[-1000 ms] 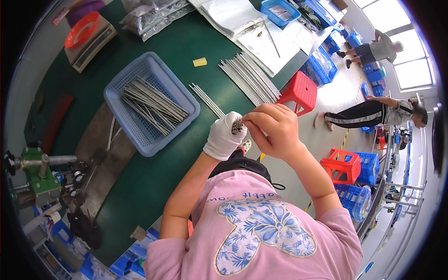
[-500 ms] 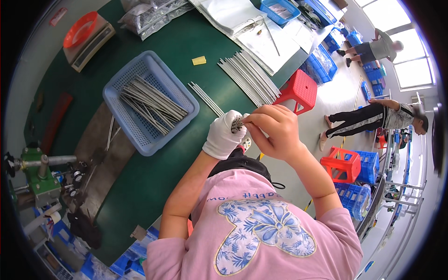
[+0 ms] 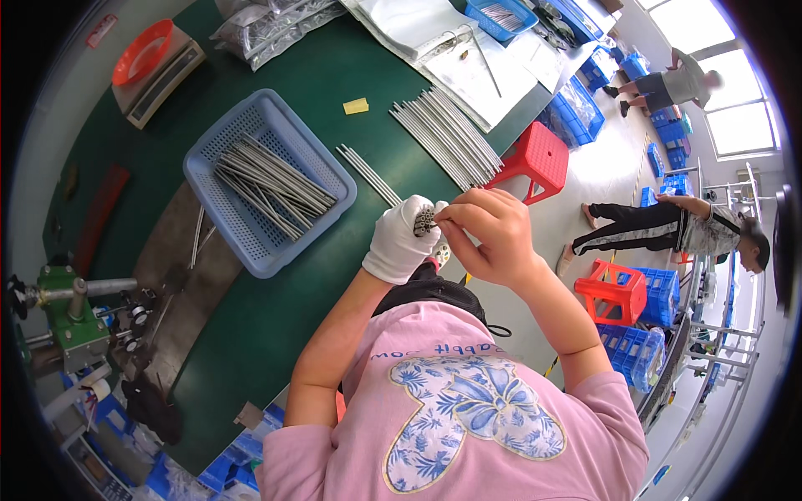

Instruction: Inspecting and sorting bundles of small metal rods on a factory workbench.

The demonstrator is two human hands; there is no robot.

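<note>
My left hand [image 3: 396,240], in a white glove, is wrapped round a bundle of thin metal rods [image 3: 424,221]; their ends face up out of the fist. My bare right hand [image 3: 491,231] is closed in a pinch right at those ends. What its fingertips hold, if anything, is too small to make out. Just beyond the left hand, a few loose rods [image 3: 368,175] lie on the green table [image 3: 276,334]. Farther right is a neat row of grey rods [image 3: 447,138]. A blue perforated basket [image 3: 196,179] holds a heap of similar rods [image 3: 271,185].
At the far left stands a scale [image 3: 165,83] with an orange pan. A yellow slip [image 3: 356,106], papers [image 3: 480,79] and plastic bags [image 3: 276,29] lie farther back. Left is a green machine [image 3: 71,317]. Red stools [image 3: 539,159] and two people [image 3: 710,225] are to the right.
Both hands stay almost in place at the bundle, with only a slight shift of the fingers. On the right, the nearer person has moved a little.
</note>
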